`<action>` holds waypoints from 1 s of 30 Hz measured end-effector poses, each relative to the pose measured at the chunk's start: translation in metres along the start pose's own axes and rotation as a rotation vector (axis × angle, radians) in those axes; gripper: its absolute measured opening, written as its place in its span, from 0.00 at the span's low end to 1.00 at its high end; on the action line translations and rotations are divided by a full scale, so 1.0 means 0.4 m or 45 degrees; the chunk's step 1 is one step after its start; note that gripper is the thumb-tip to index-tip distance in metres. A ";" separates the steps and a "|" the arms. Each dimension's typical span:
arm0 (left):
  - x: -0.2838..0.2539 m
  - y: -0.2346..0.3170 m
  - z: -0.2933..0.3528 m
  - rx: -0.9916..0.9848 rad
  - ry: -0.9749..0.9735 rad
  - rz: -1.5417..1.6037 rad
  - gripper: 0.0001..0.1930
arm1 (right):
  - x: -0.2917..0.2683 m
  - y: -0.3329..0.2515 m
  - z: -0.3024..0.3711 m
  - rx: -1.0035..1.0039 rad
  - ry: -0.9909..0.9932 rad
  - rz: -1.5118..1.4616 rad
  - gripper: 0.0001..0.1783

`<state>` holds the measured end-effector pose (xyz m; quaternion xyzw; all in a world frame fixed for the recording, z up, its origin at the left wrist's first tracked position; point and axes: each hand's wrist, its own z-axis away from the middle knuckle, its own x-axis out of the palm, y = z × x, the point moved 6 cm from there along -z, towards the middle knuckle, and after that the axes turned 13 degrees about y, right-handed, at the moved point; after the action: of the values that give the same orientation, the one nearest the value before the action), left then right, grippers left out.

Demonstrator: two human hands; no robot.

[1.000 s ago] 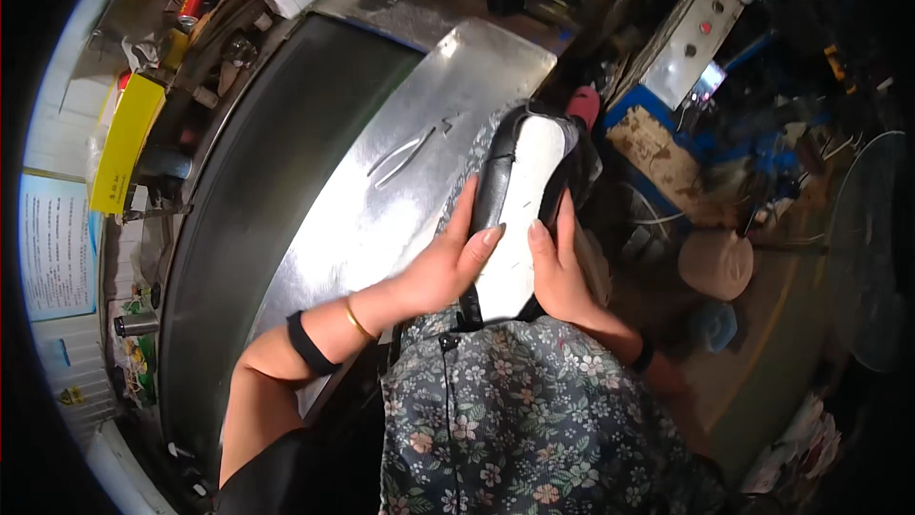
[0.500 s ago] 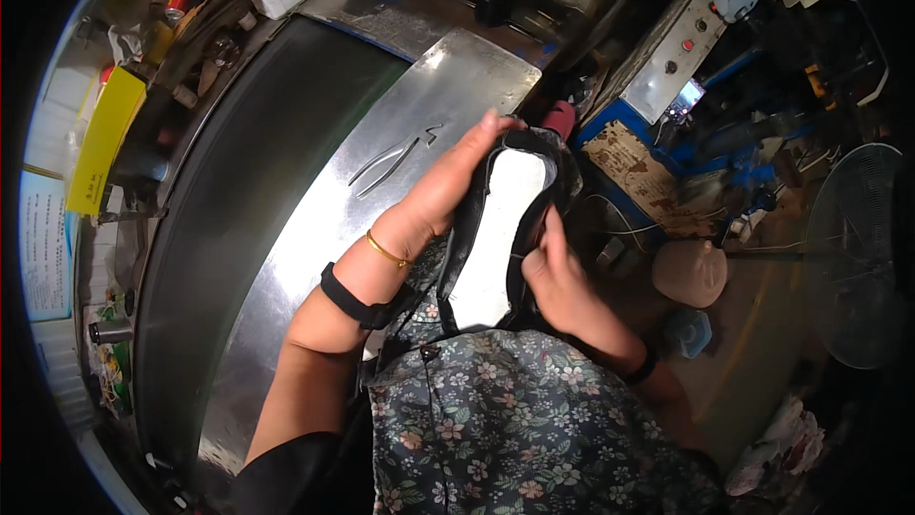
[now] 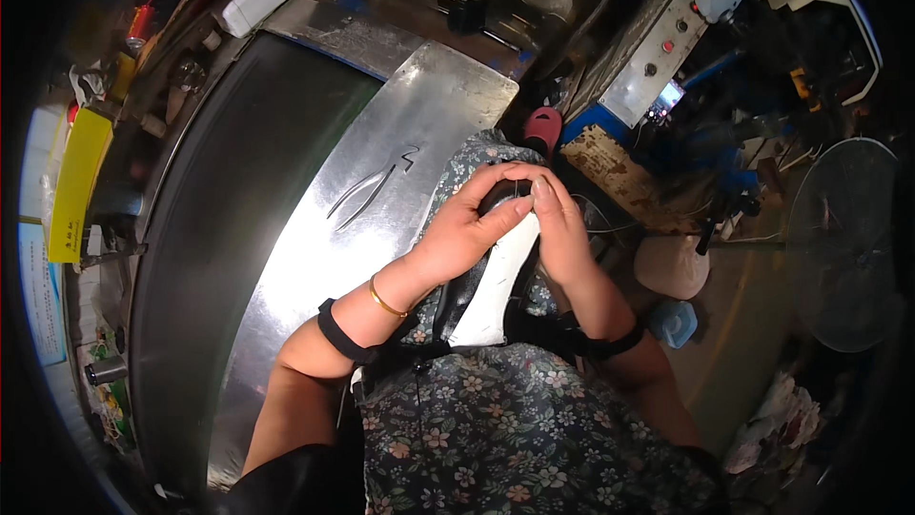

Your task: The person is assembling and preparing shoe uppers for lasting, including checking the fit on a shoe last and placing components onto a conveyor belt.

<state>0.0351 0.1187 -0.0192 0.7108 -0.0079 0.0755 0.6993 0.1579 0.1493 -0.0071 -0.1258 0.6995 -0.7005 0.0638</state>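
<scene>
Sole side up on my lap rests a black shoe upper with a white insole (image 3: 500, 279) inside it, its narrower end toward me. My left hand (image 3: 469, 222) wraps the far end from the left, thumb pressing on the black edge. From the right, my right hand (image 3: 562, 234) grips the same end, its thumb up near the left thumb. The fingers of both hands meet over the far rim and hide part of it. A floral apron (image 3: 496, 429) lies under the shoe upper.
A shiny metal sheet (image 3: 315, 267) to my left bears pliers (image 3: 362, 198) and a small bent metal piece (image 3: 410, 159). A dark conveyor belt (image 3: 229, 201) runs beyond it. At right are a control box (image 3: 658, 39), a pinkish container (image 3: 672, 265) and a fan (image 3: 843, 248).
My left hand has bent round the far end of the shoe upper. My right hand has moved up from its right side to that end. The view has shifted slightly.
</scene>
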 end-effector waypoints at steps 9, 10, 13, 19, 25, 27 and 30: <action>-0.029 -0.004 -0.002 0.066 -0.068 -0.130 0.26 | 0.007 -0.023 0.051 -0.371 0.010 0.370 0.22; -0.029 0.003 -0.007 0.054 -0.162 -0.111 0.28 | 0.004 -0.007 0.043 -0.212 -0.096 0.201 0.23; -0.030 0.046 0.015 0.143 -0.292 -0.338 0.33 | -0.025 -0.018 0.041 -0.132 -0.398 -0.004 0.29; -0.015 0.049 -0.002 0.105 -0.342 -0.177 0.47 | -0.026 -0.016 0.057 -0.073 -0.228 0.026 0.30; 0.174 0.166 0.161 0.738 -0.309 -0.758 0.53 | -0.171 -0.068 0.108 0.506 0.074 -0.491 0.43; 0.198 0.218 0.223 0.749 -0.655 -0.318 0.42 | -0.162 -0.152 0.181 0.415 -0.027 -0.145 0.41; 0.174 0.178 0.204 0.348 -0.880 0.020 0.34 | -0.232 -0.100 0.250 0.700 -0.095 -0.290 0.37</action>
<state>0.1032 0.0425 0.0590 0.7809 -0.2389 -0.1634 0.5535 0.2769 0.0781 0.0236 -0.2070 0.4623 -0.8612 0.0422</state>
